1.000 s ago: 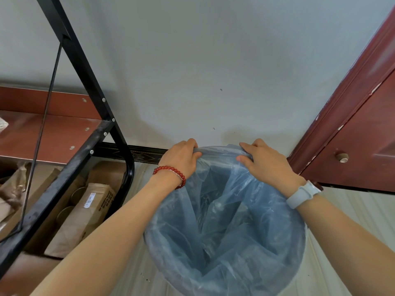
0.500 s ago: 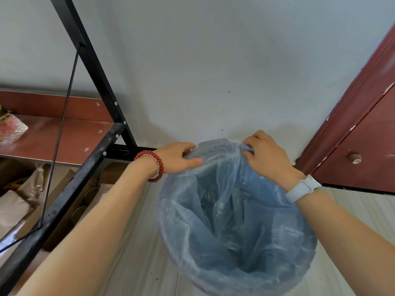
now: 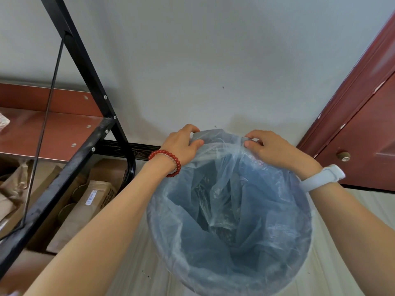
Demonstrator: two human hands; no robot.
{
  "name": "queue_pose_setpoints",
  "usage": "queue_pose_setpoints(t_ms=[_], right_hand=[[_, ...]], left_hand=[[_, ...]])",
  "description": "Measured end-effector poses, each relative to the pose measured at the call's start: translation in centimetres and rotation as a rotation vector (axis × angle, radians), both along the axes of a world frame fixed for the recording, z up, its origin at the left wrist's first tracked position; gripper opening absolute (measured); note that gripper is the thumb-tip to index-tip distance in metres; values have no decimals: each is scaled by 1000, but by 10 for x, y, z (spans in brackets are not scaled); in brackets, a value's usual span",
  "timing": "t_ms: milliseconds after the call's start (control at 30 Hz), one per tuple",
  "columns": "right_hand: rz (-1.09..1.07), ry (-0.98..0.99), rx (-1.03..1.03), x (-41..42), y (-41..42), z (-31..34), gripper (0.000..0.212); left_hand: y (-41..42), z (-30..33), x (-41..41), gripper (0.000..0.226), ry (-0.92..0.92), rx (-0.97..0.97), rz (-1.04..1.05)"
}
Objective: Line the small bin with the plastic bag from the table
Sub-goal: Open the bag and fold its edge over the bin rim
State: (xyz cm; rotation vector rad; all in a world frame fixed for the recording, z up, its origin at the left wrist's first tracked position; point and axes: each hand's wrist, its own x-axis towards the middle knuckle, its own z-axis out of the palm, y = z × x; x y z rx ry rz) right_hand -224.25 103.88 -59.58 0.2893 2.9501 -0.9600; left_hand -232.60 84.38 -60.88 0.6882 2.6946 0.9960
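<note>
A small round bin [image 3: 299,276] stands on the floor below me, close to the white wall. A thin, see-through blue plastic bag [image 3: 224,210] fills it, its mouth folded over the near and side rim and its far edge raised above the rim. My left hand [image 3: 183,146], with a red bead bracelet on the wrist, pinches that far edge on the left. My right hand [image 3: 269,148], with a white wristband, pinches the same edge on the right. Both hands sit at the bin's far side, a hand's width apart.
A black metal table frame [image 3: 85,146] slants across the left, with a reddish shelf [image 3: 42,129] behind it. Brown paper packages [image 3: 89,201] lie on the floor under the frame. A dark red door [image 3: 367,129] stands at the right. A dark skirting runs along the wall's foot.
Both hands have stayed on the bag's far edge and shifted along it. My left hand turned from a flat hold into a pinch. The view moved a little, so the bin sits further right.
</note>
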Motion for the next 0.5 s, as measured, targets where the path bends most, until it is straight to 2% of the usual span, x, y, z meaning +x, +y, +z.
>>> queue_pose_setpoints(t_ms=[167,400,500], right_hand=[[-28,-27,30,1,2,-2,25],[-77,137,84,6,-2,-16,23],[-83,140,110,6,0,-21,24]], left_hand=[[3,-5,1,29,69,-59,13],[0,-11,-1,29,142,-100,-36],[0,-13,-2,30,144,-131,-66]])
